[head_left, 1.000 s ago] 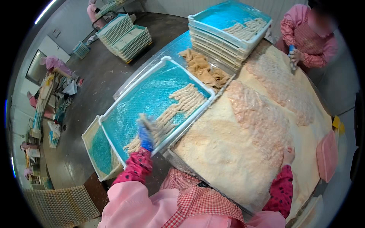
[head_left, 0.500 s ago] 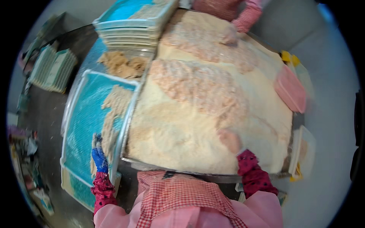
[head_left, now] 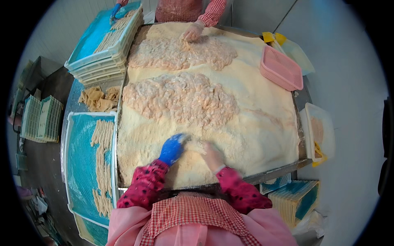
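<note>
My left hand, in a blue glove, rests low over the pale crumb bed near the table's front edge. Its fingers stretch to the right, tips coated with crumbs. Beside it my right hand is smeared by motion, its fingers down at the crumbs. Whether anything lies between the hands, I cannot tell. Just beyond them is a heap of wet, pinkish raw meat pieces. To my left, a white-rimmed tray with a blue lining holds a column of crumb-coated strips.
Across the table a co-worker's gloved hand touches a second meat heap. Stacked trays stand far left, near a crumpled tan cloth. A pink basket sits far right. A clear tub hangs beside the right edge.
My left hand has moved right from over the tray to the crumb bed. My right hand has come nearer to me and beside it. The whole view has shifted.
</note>
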A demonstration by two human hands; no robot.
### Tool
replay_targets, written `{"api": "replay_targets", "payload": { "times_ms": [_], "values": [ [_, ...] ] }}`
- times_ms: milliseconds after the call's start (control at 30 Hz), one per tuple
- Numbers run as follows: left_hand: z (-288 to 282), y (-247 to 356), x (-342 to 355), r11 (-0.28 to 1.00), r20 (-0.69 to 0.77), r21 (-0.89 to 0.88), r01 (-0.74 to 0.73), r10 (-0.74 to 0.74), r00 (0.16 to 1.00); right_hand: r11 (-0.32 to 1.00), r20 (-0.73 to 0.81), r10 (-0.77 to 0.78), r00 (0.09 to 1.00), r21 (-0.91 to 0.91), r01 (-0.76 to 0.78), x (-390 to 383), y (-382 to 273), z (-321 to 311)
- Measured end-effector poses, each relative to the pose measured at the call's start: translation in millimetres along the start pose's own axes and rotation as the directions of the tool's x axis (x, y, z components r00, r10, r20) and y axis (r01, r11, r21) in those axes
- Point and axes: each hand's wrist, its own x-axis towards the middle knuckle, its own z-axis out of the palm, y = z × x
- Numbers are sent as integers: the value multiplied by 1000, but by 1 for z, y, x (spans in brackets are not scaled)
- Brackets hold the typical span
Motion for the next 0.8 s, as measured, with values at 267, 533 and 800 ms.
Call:
{"api": "replay_targets", "payload": {
  "times_ms": [267, 533, 800],
  "values": [
    [-42, -30, -61, 956, -272, -132, 262, -289, 918, 967, 291, -119, 949, 250, 45, -21, 0, -43],
    [-13, 66, -58, 991, -127, -86, 106, -116, 985, 879, -39, -325, 945, -382, 286, 8, 11, -14],
    [-13, 13, -64, 945, -59, -48, 323, -325, 944, 978, 103, -208, 973, -6, 210, 6, 35, -7]
  ]
}}
